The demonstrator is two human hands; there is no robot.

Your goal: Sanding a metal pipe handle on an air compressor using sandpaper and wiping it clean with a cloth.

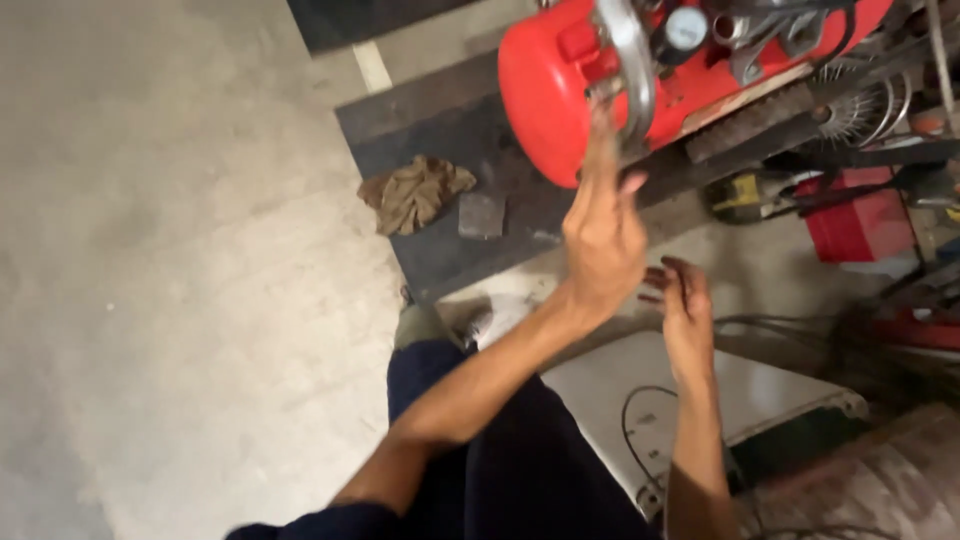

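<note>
Left hand reached up, fingers hooked on the curved grey metal handle of the red cylindrical compressor tank, far right, apparently to steady or lift it. Right hand hung open below, holding nothing, near a white flat panel. Crumpled brown rag lay left on the dark mat.

Bare concrete floor lies open leftward; the red compressor tank, rag and tangled cables crowd the right.
</note>
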